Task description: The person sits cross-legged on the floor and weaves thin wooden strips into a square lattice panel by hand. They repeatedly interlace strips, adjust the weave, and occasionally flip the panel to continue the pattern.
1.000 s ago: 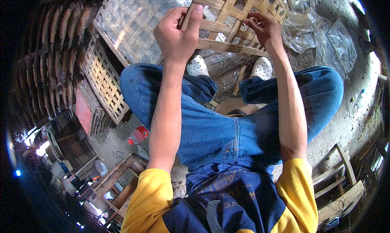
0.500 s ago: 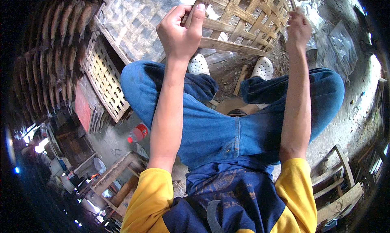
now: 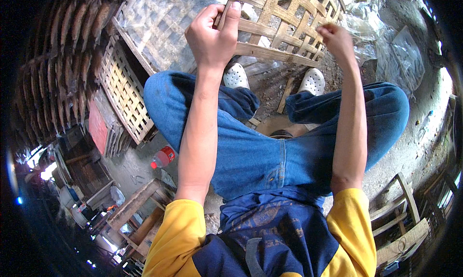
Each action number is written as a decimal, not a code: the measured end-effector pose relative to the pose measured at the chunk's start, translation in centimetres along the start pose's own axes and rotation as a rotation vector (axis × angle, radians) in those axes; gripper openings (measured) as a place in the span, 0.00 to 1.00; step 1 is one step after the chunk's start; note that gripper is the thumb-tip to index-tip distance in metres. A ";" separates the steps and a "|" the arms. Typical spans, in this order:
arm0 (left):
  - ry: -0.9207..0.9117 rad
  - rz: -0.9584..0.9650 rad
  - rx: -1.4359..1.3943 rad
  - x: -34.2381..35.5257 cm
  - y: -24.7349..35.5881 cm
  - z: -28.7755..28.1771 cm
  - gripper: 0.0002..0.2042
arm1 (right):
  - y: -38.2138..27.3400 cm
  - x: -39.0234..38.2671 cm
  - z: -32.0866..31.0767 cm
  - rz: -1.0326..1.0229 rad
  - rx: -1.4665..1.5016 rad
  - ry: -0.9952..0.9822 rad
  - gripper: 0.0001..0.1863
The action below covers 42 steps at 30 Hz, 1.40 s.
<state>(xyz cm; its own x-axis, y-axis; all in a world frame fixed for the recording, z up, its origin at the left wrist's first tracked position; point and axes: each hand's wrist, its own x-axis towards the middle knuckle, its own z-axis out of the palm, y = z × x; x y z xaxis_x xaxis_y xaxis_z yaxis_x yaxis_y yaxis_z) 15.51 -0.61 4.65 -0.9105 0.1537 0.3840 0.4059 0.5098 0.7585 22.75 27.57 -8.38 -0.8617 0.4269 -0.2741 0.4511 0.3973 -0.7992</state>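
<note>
The blue jeans [image 3: 246, 156] were bent with 2 knees spread. The woven panel [image 3: 287, 15] was positioned beyond the jeans. The left hand [image 3: 211, 38], beyond the jeans on the left, grasped the panel's left edge. The right hand [image 3: 338, 43], beyond the jeans on the right, had curled fingers; whether they gripped the panel could not be determined. 2 white perforated shoes [image 3: 236, 77] protruded from the jeans. 1 red-capped bottle [image 3: 164, 157] lay left of the jeans.

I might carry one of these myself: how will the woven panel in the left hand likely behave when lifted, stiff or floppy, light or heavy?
The woven panel is probably light for its size, as wide gaps show across it. The long strip along its near edge likely keeps that side fairly stiff, though the open weave may flex.
</note>
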 end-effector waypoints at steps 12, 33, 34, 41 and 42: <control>0.007 0.090 -0.005 0.0 1.1 0.3 0.19 | 6.3 0.5 6.1 -0.169 -0.473 -0.475 0.14; -0.018 0.125 -0.036 -0.3 1.5 0.1 0.17 | 0.2 -1.0 4.9 -0.271 -0.409 -0.456 0.17; -0.021 0.127 -0.035 -0.4 1.4 0.0 0.17 | -2.5 -2.2 4.0 -0.222 -0.461 -0.449 0.17; 0.014 0.152 -0.017 0.1 1.7 0.4 0.18 | -3.4 -2.1 5.1 -0.038 -0.549 -0.347 0.26; 0.014 0.159 -0.012 0.0 1.7 0.3 0.18 | -4.0 -2.6 5.3 -0.013 -0.531 -0.320 0.27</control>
<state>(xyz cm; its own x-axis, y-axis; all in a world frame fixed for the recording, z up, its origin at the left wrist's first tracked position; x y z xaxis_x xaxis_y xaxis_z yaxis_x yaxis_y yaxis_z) 16.18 0.55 5.77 -0.8337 0.2200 0.5066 0.5456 0.4699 0.6939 21.94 20.56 -7.31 -0.8581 0.1873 -0.4782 0.4229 0.7860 -0.4510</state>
